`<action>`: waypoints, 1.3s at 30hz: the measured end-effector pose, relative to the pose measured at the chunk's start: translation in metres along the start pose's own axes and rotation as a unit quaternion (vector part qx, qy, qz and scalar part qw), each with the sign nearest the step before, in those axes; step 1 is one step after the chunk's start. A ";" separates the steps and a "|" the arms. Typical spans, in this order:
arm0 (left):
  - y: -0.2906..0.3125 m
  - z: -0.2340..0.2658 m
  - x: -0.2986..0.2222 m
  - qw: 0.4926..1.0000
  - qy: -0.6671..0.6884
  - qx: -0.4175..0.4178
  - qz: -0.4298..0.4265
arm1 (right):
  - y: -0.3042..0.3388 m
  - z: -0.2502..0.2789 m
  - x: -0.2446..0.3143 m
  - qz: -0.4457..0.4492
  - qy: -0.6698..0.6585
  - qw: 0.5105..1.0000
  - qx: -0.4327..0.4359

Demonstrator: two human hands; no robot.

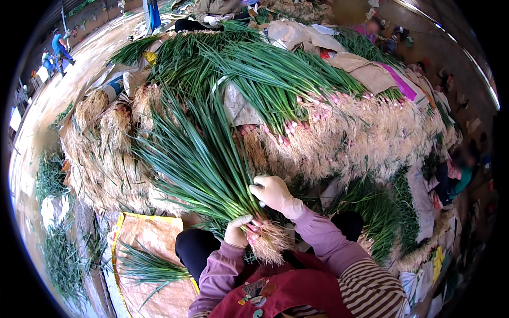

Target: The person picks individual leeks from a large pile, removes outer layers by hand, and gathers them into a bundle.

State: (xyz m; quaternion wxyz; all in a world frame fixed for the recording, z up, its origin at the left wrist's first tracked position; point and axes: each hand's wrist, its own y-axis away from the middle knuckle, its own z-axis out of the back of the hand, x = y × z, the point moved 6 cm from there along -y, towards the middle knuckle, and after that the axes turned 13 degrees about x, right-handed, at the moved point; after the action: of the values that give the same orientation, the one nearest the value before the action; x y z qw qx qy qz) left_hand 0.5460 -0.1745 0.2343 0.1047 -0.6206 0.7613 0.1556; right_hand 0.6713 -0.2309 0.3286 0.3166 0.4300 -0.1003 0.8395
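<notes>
Nearest, just below the bunch of green onions, is the wearer's dark red apron, with the root end of the bunch hanging over it. The left hand, in a pale glove, is curled snugly round the base of the bunch by the pink bulbs; gripping there probably keeps the stalks together while the long leaves fan freely away. The right hand, also gloved, is half-curled at the right edge of the bunch, its fingers against or just beside the outer stalks; whether it pinches any, I cannot tell. Left of the bunch's base, an orange sack with a yellow edge lies flat under a few loose green leaves, perhaps to keep them off the ground. Beyond the bunch rises a large heap of onions, its roots mostly turned toward the wearer, likely for easy reach, with tan sacking over part of it. Farthest, well beyond the bunch to the left, stand people in blue.
</notes>
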 end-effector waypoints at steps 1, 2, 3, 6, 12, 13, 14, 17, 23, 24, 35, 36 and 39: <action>-0.002 -0.003 0.000 1.000 -0.007 -0.010 -0.002 | -0.003 0.005 0.003 -0.014 -0.007 0.999 -0.040; -0.004 -0.007 0.000 1.000 -0.014 -0.020 0.000 | -0.005 0.010 0.006 0.037 0.102 0.987 -0.118; -0.008 -0.010 0.002 0.999 -0.023 -0.029 0.005 | 0.001 0.010 -0.006 -0.020 0.020 0.994 -0.106; -0.011 -0.001 0.005 0.990 -0.121 -0.064 -0.037 | 0.010 0.012 -0.052 -0.091 0.109 0.986 -0.081; 0.001 0.015 -0.019 0.984 -0.063 0.124 -0.113 | -0.021 0.045 -0.022 -0.132 0.302 0.939 0.102; 0.001 0.021 -0.020 0.984 -0.096 0.095 -0.114 | -0.028 0.085 -0.001 -0.162 0.273 0.948 0.017; -0.006 0.015 -0.014 0.985 -0.100 0.081 -0.116 | -0.038 0.119 -0.012 -0.149 0.357 0.917 -0.093; -0.015 -0.016 -0.007 0.985 -0.098 0.042 -0.135 | -0.065 0.172 -0.040 -0.173 0.559 0.775 -0.239; -0.008 -0.024 -0.018 0.993 -0.039 0.037 -0.106 | -0.069 0.126 -0.075 -0.114 0.383 0.907 -0.131; -0.011 -0.023 -0.013 0.994 -0.039 0.038 -0.094 | -0.045 0.122 -0.063 -0.098 0.286 0.949 -0.091; 0.000 -0.014 -0.005 0.998 -0.007 0.052 -0.046 | 0.045 0.012 -0.021 -0.038 -0.025 0.997 0.058; -0.002 -0.016 -0.005 0.997 0.002 0.047 -0.057 | 0.037 0.013 -0.020 -0.036 0.016 0.998 0.057; -0.006 -0.010 0.001 1.000 0.008 0.029 0.005 | 0.036 0.007 -0.016 0.001 0.119 0.993 0.003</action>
State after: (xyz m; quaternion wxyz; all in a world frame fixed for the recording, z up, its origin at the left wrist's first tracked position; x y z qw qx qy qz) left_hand 0.5518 -0.1803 0.2424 0.1151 -0.6146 0.7696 0.1291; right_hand 0.6607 -0.2689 0.3235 0.3244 0.3283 -0.0598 0.8851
